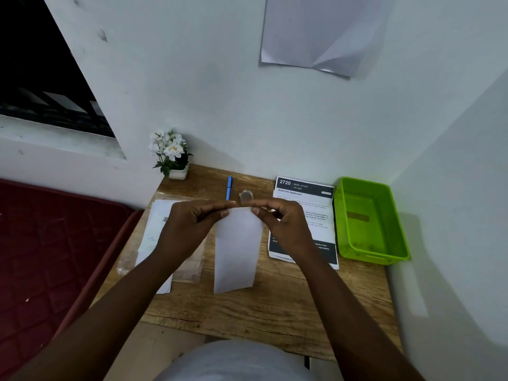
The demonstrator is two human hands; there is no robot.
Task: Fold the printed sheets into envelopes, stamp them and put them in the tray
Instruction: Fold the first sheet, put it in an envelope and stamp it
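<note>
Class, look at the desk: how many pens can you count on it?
1. The blue pen lies at the back of the desk, between the flower pot and the printed sheet. Others could be hidden under papers.

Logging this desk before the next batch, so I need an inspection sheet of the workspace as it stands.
Surface: wooden desk, against the wall.
Job's things: white folded sheet held up at its top edge; printed sheets beside green tray; paper stack at left.
Clutter: blue pen, potted flowers, small round object.
Grippers: left hand and right hand pinch the sheet.
Cables: nothing seen.
Surroundings: window, red mattress, wall poster.
</note>
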